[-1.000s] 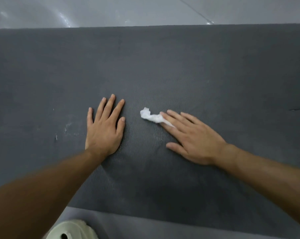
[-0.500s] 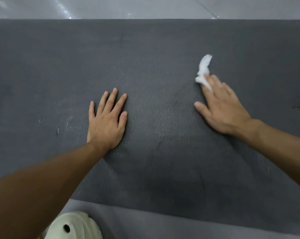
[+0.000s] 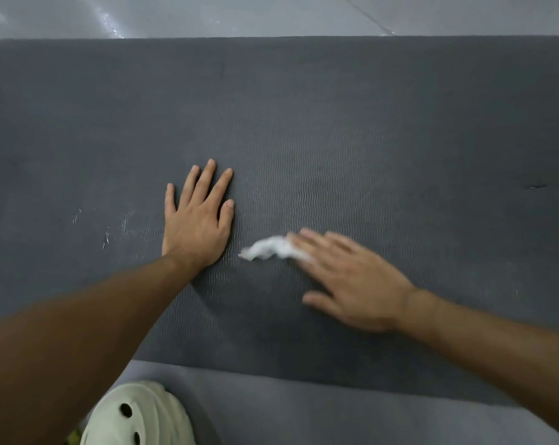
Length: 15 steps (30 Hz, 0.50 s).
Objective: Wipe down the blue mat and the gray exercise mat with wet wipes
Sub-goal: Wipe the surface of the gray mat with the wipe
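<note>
Back beside our flat left hand (image 3: 196, 229), our flat right hand (image 3: 358, 281) is dragging the wadded wet wipe (image 3: 268, 248), risking slippage.

Pale green clog (image 3: 137, 415), round holes on top.

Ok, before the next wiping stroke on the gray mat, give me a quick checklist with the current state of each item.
1. Is the wet wipe under the fingers of the right hand and against the gray exercise mat? Ok, though the hand is motion-blurred.
2. Is the left hand flat on the mat, apart from the wipe? Ok.
3. Is the mat lying flat, with no fold around the hands? Ok.
4. Are the pale scuff marks left of the left hand wiped off? Not ok, they show plainly.
5. Is the wipe wet and clean enough? Cannot tell; it is bunched and blurred.
</note>
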### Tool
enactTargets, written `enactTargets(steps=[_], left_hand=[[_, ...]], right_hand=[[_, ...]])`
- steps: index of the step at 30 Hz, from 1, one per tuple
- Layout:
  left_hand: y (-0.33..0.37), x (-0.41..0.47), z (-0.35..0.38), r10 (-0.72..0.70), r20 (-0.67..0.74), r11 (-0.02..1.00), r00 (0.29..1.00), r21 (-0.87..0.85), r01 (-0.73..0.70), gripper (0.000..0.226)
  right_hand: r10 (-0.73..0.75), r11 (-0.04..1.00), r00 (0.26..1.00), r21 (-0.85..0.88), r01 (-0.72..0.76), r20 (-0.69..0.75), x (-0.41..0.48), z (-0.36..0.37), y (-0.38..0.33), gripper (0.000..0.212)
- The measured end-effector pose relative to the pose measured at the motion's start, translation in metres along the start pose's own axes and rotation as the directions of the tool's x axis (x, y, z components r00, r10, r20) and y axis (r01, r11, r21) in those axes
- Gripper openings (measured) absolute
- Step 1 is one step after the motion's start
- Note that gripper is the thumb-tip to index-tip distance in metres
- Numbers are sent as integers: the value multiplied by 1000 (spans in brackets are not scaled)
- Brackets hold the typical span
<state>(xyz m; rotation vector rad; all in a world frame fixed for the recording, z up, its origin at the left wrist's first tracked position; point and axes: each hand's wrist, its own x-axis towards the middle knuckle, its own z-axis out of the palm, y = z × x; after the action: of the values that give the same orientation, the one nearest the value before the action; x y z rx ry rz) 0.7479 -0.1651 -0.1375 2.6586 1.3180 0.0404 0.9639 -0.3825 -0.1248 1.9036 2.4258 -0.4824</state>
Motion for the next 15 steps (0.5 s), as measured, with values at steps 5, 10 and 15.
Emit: enactTargets(steps=[5, 10, 15], left_hand=[[3, 1, 1, 5, -10, 1000, 1000, -15, -5, 56], [12, 3, 2, -23, -13, 999, 1000, -45, 22, 52], [50, 14, 5, 62, 21, 996, 998, -63, -61, 52]], right_hand=[[490, 872, 870, 32, -489, -61, -12, -27, 93, 80], [629, 776, 776, 98, -623, -50, -41, -33, 119, 84], [353, 936, 935, 19, -352, -45, -59, -8, 48, 78]])
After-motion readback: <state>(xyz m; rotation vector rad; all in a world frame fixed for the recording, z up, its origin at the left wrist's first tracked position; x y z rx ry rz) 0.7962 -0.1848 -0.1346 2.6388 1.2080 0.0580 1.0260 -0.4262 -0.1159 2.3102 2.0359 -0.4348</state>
